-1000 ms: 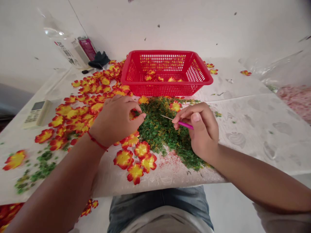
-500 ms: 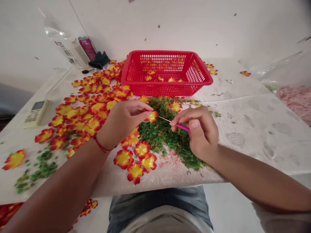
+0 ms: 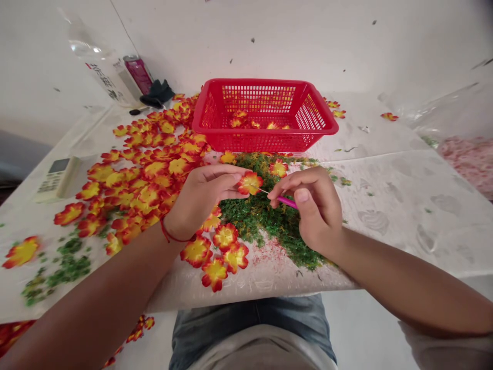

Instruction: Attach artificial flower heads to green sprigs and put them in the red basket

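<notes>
Between the fingers of my left hand (image 3: 210,190) is a yellow artificial flower (image 3: 250,183) with red petal edges, its face turned toward my right hand. My right hand (image 3: 314,203) is closed around a tool with a thin metal shaft and a pink handle (image 3: 287,202); the shaft's tip meets the middle of the flower. Whether the tip passes through cannot be seen. Beneath both hands lies a heap of small green artificial foliage (image 3: 265,221). Several loose flowers (image 3: 225,237) rest on the table just below my left hand.
A red plastic basket (image 3: 265,134) with some flowers inside stands behind my hands. To the left spreads a large pile of flowers (image 3: 154,169). A remote control (image 3: 57,177), a clear bottle (image 3: 100,67), a purple can (image 3: 137,74) and a black cloth-like item (image 3: 157,94) are further left.
The flower has moved slightly right and turned its face toward the tool. Tool tip and flower centre have come together, with less of the shaft showing.
</notes>
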A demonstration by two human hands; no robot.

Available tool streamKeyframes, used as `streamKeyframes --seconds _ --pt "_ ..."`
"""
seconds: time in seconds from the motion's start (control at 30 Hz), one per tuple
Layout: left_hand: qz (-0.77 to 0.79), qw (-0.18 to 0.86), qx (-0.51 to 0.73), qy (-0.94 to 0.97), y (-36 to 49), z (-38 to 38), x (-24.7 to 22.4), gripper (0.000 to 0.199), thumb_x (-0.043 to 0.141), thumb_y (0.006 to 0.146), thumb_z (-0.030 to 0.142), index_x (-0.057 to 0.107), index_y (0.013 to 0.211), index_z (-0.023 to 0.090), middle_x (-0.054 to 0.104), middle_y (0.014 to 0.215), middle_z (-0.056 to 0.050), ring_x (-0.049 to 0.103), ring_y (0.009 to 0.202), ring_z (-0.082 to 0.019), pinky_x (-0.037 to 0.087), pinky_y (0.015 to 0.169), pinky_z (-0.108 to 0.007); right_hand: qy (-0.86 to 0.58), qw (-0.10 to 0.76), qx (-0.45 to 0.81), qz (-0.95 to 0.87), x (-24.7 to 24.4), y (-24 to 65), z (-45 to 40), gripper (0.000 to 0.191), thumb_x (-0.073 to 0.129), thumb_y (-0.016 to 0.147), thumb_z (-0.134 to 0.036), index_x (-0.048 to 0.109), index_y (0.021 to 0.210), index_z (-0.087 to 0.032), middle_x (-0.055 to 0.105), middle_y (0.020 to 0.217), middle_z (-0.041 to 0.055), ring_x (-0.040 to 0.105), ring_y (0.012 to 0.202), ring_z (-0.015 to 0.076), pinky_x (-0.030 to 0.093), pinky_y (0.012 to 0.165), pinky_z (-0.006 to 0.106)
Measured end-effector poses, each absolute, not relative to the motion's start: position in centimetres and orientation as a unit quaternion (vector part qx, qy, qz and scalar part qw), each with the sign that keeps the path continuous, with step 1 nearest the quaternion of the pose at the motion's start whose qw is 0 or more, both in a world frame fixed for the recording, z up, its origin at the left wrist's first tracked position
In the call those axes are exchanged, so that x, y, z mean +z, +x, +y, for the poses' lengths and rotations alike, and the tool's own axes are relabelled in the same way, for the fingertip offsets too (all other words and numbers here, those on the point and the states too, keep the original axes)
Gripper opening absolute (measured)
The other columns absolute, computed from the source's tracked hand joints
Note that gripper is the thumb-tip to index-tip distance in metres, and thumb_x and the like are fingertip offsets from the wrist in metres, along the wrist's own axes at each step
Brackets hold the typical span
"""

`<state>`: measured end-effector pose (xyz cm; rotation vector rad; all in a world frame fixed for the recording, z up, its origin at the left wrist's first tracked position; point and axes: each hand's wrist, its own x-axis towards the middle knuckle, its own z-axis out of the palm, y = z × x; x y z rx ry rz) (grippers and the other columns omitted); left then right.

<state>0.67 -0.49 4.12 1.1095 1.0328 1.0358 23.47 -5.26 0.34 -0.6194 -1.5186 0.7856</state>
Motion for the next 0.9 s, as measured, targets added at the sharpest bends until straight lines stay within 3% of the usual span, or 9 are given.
streamKeyframes --seconds 0.3,0.47,0.67,0.8,0.9 --pt "0.418 0.578 0.406 0.571 0.3 -0.5 3.9 0.029 0.094 0.081 0.025 0.088 0.109 0.020 0.087 0.103 -0.005 0.083 0.093 -0.022 0.071 0.090 -0.035 -0.262 0.606 0.330 -0.675 0.8 23.3 -5.3 0.015 0.056 0.120 -0.025 0.071 0.121 -0.025 0.080 0.109 0.0059 0.081 0.084 0.0161 0.069 0.077 0.035" --pt "0.384 0.572 0.351 0.635 0.7 -1.0 4.4 0.023 0.096 0.084 0.026 0.082 0.100 0.018 0.087 0.097 -0.006 0.084 0.087 -0.021 0.067 0.080 -0.029 -0.250 0.598 0.311 -0.695 0.5 23.2 -5.2 0.014 0.056 0.120 -0.024 0.069 0.122 -0.025 0.075 0.108 0.0050 0.078 0.084 0.0156 0.066 0.078 0.035" --pt "0.355 0.555 0.351 0.666 1.2 -2.0 4.4 0.012 0.089 0.090 0.023 0.081 0.096 0.018 0.088 0.097 -0.007 0.085 0.090 -0.021 0.069 0.086 -0.030 -0.324 0.518 0.303 -0.731 0.7 23.6 -5.1 0.025 0.055 0.120 -0.037 0.068 0.140 -0.028 0.072 0.127 0.0098 0.074 0.107 0.0222 0.063 0.093 0.043" --pt "0.348 0.433 0.380 0.740 1.0 -1.9 4.1 0.004 0.085 0.095 0.023 0.082 0.098 0.020 0.087 0.099 -0.005 0.084 0.093 -0.020 0.068 0.090 -0.032 -0.342 0.502 0.274 -0.746 1.3 23.7 -5.2 0.025 0.050 0.122 -0.033 0.073 0.131 -0.028 0.079 0.113 0.0061 0.076 0.103 0.0216 0.060 0.093 0.042" --pt "0.394 0.213 0.443 0.776 -0.1 -0.8 4.0 0.007 0.076 0.099 0.019 0.079 0.102 0.024 0.086 0.104 -0.003 0.081 0.098 -0.021 0.064 0.100 -0.037 -0.365 0.540 0.311 -0.692 1.3 23.7 -5.3 0.024 0.050 0.123 -0.035 0.073 0.128 -0.028 0.080 0.114 0.0053 0.078 0.104 0.0207 0.062 0.093 0.041"
